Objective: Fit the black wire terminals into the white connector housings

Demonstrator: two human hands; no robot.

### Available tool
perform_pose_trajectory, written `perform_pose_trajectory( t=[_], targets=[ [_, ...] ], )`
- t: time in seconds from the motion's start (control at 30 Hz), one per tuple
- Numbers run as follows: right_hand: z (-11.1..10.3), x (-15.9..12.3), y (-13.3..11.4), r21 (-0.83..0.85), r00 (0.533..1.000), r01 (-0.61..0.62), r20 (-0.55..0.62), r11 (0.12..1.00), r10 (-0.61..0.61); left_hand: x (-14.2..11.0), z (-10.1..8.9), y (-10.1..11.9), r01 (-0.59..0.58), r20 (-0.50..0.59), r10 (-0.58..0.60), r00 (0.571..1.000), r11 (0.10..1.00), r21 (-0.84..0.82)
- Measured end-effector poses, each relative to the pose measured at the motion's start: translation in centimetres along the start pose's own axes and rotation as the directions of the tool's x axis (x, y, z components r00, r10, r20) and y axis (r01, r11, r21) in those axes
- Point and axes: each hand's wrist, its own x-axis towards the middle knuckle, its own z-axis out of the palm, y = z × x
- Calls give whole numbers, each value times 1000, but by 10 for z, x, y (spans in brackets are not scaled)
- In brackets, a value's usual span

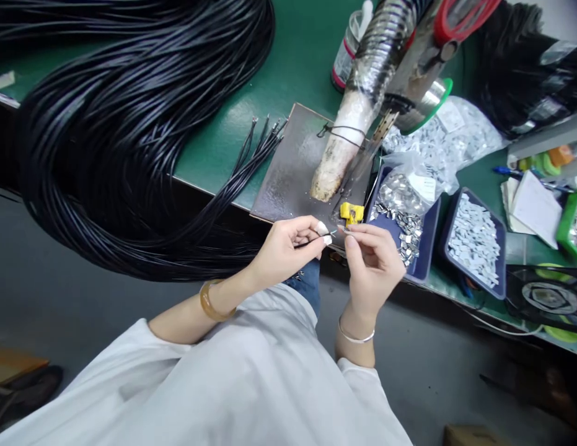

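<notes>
My left hand (295, 240) pinches a thin black cable (311, 242) close to its end, with white covers on the fingertips. The bared wire tips (333, 233) point right. Facing them, my right hand (372, 254) has thumb and fingers closed in a pinch; a tiny shiny piece seems to sit at the fingertips, too small to name. Just beyond the hands a yellow block-shaped object (352, 212) stands at the edge of a dark board (292, 167). Right of it, a blue tray (422, 248) holds small metal parts (409, 232).
A large bundle of black cables (130, 124) hangs over the left table edge. A foil-wrapped duct (367, 80) slants down over the board. Another tray (501, 248) holds pale small pieces (474, 238). A solder-like wire spool (427, 105), plastic bags (449, 133) and a jar (347, 52) stand behind.
</notes>
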Motion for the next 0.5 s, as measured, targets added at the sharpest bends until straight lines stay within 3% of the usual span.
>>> perform_pose_trajectory(
  t=[0.1, 0.2, 0.33, 0.5],
  targets=[
    [5, -1, 6, 79, 990, -87, 117, 993, 77, -1, -2, 1, 24, 35, -21, 999, 997, -69],
    [6, 0, 7, 102, 985, -100, 151, 990, 84, 1, -3, 2, 22, 47, -18, 999, 997, -81],
    [4, 0, 8, 124, 987, -82, 146, 989, 64, 2, -2, 2, -15, 28, 15, 999, 1000, -4],
    [-3, 1, 10, 73, 982, -48, 184, 996, 34, 3, -4, 4, -149, 45, 143, 989, 971, 187]
  ],
)
